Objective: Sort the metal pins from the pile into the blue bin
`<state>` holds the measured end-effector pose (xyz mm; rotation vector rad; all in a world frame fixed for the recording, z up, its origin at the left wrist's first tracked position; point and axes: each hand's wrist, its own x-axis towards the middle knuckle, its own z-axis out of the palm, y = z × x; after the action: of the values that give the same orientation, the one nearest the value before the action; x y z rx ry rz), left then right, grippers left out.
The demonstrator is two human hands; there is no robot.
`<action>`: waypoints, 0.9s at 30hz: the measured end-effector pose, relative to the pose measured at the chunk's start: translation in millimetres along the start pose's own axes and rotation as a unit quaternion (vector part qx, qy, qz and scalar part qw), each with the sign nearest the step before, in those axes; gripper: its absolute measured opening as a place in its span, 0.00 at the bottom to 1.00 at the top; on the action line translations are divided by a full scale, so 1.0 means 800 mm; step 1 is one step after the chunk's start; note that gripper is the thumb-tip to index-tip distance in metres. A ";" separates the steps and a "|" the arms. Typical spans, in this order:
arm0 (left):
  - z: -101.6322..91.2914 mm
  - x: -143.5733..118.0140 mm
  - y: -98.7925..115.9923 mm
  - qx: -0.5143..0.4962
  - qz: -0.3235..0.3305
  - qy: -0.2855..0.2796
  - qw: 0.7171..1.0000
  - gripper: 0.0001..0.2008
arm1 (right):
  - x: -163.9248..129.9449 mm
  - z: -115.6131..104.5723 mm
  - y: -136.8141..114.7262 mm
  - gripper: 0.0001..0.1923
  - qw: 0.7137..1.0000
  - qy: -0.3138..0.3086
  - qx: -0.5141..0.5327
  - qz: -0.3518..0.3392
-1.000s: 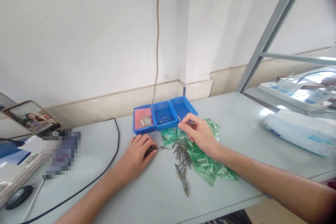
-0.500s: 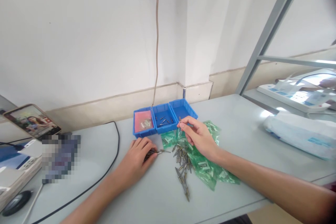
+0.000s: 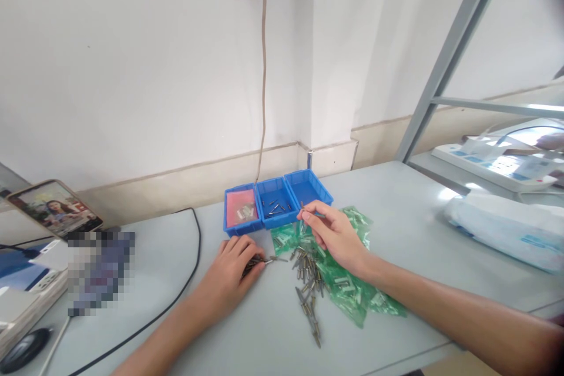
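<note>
Since the earlier frames little has changed: the scene sits a touch lower in the picture as the head camera tilts, and both hands stay much where they were.

In the head view, the right hand [image 3: 335, 234] has thumb and forefinger pinched together on one small metal pin [image 3: 302, 206], held upright just in front of the near rim of the right blue bin [image 3: 324, 189]. The left hand [image 3: 233, 267] rests on the table [image 3: 418, 217], fingers curled shut around a dark bundle of pins [image 3: 252, 264] whose tips stick out to the right. Between the hands lies a loose pile of pins [image 3: 307, 273], partly on green plastic bags [image 3: 352, 291].

The pins look light, stiff and smooth, likely slippery and quick to roll; a fingertip pinch at mid-shaft suits them best. They are slim, dull grey-gold, with narrower ends.

The middle blue bin [image 3: 275, 205] holds a few pins; the left blue bin [image 3: 241, 211] has a pink lining. A phone [image 3: 55, 208] leans far left, beside a black cable [image 3: 185, 288].
</note>
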<state>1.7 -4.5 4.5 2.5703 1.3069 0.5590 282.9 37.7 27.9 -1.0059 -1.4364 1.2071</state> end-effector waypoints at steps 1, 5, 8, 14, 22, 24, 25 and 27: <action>0.000 0.000 0.000 -0.001 0.000 -0.001 1.000 0.06 | 0.000 0.000 0.000 0.17 1.000 0.000 -0.001 -0.001; 0.000 0.000 0.000 0.002 0.003 0.002 1.000 0.06 | -0.001 0.000 -0.002 0.17 1.000 -0.001 -0.004 -0.001; 0.002 0.000 -0.002 0.001 0.009 0.012 1.000 0.07 | 0.000 0.000 -0.001 0.17 1.000 0.000 -0.007 -0.001; 0.004 -0.001 -0.004 0.000 0.008 0.012 1.000 0.06 | 0.000 -0.001 0.004 0.18 1.000 -0.003 -0.003 -0.010; 0.002 -0.001 -0.001 -0.002 -0.002 0.000 1.000 0.06 | 0.001 -0.001 0.006 0.16 1.000 -0.006 -0.002 -0.013; 0.002 0.000 -0.001 -0.004 -0.001 -0.002 1.000 0.06 | 0.000 -0.001 0.006 0.16 1.000 -0.007 -0.002 -0.015; 0.001 0.000 -0.001 -0.005 0.000 -0.002 1.000 0.06 | 0.000 -0.001 0.006 0.16 1.000 -0.008 -0.003 -0.015; 0.001 0.001 0.000 -0.006 0.001 -0.002 1.000 0.06 | 0.000 -0.001 0.005 0.16 1.000 -0.010 -0.008 -0.012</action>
<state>2.0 -3.9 3.8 2.5617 1.2966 0.5601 284.0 38.6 24.0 -0.9870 -1.4726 1.1931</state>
